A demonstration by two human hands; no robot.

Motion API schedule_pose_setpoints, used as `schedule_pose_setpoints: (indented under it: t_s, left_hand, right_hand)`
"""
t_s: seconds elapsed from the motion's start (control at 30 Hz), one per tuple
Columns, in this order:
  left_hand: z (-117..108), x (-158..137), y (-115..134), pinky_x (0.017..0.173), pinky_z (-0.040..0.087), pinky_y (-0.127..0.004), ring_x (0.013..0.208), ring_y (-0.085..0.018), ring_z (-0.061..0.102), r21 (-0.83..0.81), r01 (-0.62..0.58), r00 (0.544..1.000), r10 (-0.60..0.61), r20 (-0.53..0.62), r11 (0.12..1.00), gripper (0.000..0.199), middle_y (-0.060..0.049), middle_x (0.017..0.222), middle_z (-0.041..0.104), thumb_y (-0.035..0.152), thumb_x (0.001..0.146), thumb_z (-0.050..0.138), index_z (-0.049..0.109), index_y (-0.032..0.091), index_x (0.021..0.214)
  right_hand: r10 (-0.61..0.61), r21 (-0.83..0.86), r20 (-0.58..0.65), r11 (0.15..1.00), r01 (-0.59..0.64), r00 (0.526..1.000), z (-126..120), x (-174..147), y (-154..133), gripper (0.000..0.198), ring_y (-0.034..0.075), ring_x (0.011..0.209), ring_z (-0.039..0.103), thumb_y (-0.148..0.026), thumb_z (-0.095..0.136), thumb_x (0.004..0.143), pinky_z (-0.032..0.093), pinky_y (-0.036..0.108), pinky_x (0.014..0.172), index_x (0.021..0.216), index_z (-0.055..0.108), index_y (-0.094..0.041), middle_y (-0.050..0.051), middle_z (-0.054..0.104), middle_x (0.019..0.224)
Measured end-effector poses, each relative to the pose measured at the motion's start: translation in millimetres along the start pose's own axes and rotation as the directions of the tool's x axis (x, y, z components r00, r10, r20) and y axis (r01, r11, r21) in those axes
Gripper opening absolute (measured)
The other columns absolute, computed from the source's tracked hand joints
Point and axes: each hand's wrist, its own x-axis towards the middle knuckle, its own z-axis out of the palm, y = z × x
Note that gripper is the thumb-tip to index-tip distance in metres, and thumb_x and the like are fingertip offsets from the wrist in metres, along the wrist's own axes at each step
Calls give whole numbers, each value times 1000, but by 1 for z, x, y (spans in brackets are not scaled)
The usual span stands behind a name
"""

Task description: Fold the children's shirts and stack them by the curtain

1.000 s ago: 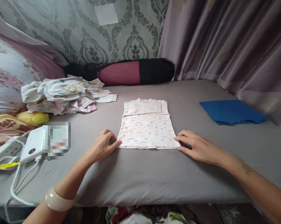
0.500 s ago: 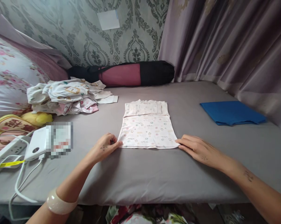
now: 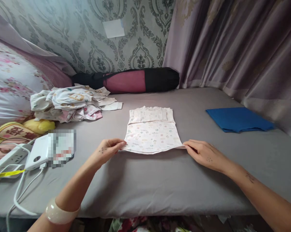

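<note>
A small white printed garment (image 3: 152, 137), seemingly a child's top, lies on the grey sheet in front of me. Its far part is folded over in a flat band, and its hem faces me. My left hand (image 3: 109, 149) pinches the near left corner of the hem between thumb and fingers. At the near right corner, my right hand (image 3: 202, 153) grips the hem in the same way. Both corners are lifted slightly, while the middle of the hem sags towards the sheet. A pale bangle (image 3: 62, 212) circles my left forearm.
Rumpled baby clothes (image 3: 70, 101) are heaped at the back left. Nearer stand a white power bank (image 3: 37, 154) with cables and a power strip (image 3: 5, 162). A folded blue cloth (image 3: 239, 119) lies right. Along the wall rests a long black and maroon bag (image 3: 126, 80).
My fingers have closed on both hem corners and raised them a little off the sheet. The hem now curves down in the middle. The view has tilted slightly upward.
</note>
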Motion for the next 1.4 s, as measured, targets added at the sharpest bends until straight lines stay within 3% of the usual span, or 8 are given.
schedule_pose_setpoints:
  t_s: [0.13, 0.23, 0.37, 0.5, 0.7, 0.9, 1.2, 1.4]
  left_hand:
    - [-3, 4, 9, 54, 33, -24, 57, -11, 44, -136, 14, 998, -23, -64, 991, 44, 0, 59, 54, 58, 72, 70, 76, 18, 89]
    - [-3, 11, 16, 55, 36, -24, 61, -12, 48, -195, -9, 995, -12, -103, 981, 44, -2, 67, 61, 55, 70, 73, 76, 18, 92]
    - [-1, 26, 20, 58, 39, -24, 66, -13, 54, -234, -70, 988, 36, -149, 970, 44, -4, 77, 68, 48, 66, 79, 75, 18, 98]
    - [1, 44, 22, 58, 41, -24, 67, -13, 57, -321, -91, 976, 21, -215, 943, 50, -7, 83, 71, 44, 60, 85, 74, 16, 100]
    - [4, 62, 34, 59, 46, -22, 77, -16, 66, -490, -79, 965, -57, -257, 868, 48, -12, 99, 72, 36, 59, 87, 72, 13, 99]
    - [6, 82, 40, 60, 50, -19, 76, -14, 69, -639, -80, 965, -101, -241, 765, 28, -11, 92, 72, 24, 70, 80, 69, 10, 92]
    - [16, 114, 48, 71, 56, -26, 82, -19, 71, -777, -101, 968, -120, -222, 622, 21, -9, 84, 68, 30, 80, 72, 60, 12, 80]
    - [24, 135, 51, 71, 56, -27, 81, -17, 69, -800, -116, 962, -134, -237, 588, 23, -7, 84, 65, 34, 83, 68, 57, 14, 79]
  right_hand:
    - [149, 82, -52, 986, -145, 987, -2, 7, -1, 35, 18, 63, 60, -40, 36, 96, 41, 29, 59, 95, 68, -27, 0, 67, 70]
    - [262, 294, -47, 926, -237, 964, -4, 15, -1, 35, 14, 51, 55, -45, 39, 94, 38, 26, 49, 100, 68, -25, -1, 64, 62]
    - [403, 623, -8, 718, -311, 915, -7, 28, -3, 39, 10, 42, 54, -49, 50, 89, 38, 23, 42, 105, 65, -17, 4, 72, 72]
    - [485, 786, -10, 544, -293, 874, -10, 41, -7, 38, 11, 49, 63, -50, 58, 86, 38, 20, 38, 103, 63, -16, 11, 75, 95]
    - [456, 870, -77, 465, -163, 887, -8, 56, -12, 37, 22, 89, 72, -45, 58, 89, 58, 27, 62, 116, 59, -19, 13, 68, 120]
    - [377, 876, -104, 473, -94, 921, 1, 76, -12, 51, 26, 125, 56, -42, 53, 92, 58, 38, 88, 138, 45, -22, 13, 51, 143]
    - [336, 908, -48, 408, -99, 940, 5, 111, -3, 66, 28, 137, 42, -46, 47, 91, 59, 37, 86, 151, 27, -27, 10, 33, 157]
    - [344, 949, 1, 295, -109, 939, 7, 132, 2, 64, 26, 140, 37, -45, 37, 93, 60, 34, 79, 152, 19, -28, 10, 21, 161]
